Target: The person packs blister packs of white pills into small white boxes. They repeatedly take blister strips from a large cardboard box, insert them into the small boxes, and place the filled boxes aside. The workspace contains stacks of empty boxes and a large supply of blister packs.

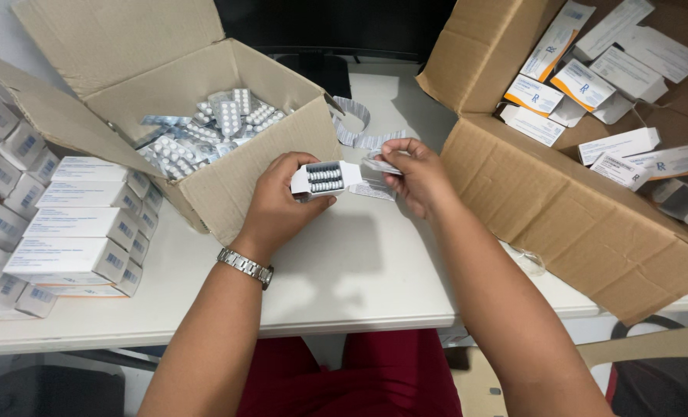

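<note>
While pinching a folded leaflet [376,164] just right of the small white carton [324,179], right hand [417,176] closed; left hand [278,205] wrapped around that carton, above white table [359,270].

Stacked white cartons [19,193] cut off at left edge.

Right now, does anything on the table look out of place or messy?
A loose paper strip lies curled on the table behind the hands, outside either carton. Blister packs sit in a jumbled heap in the left carton. Nothing looks spilled or damaged.
</note>
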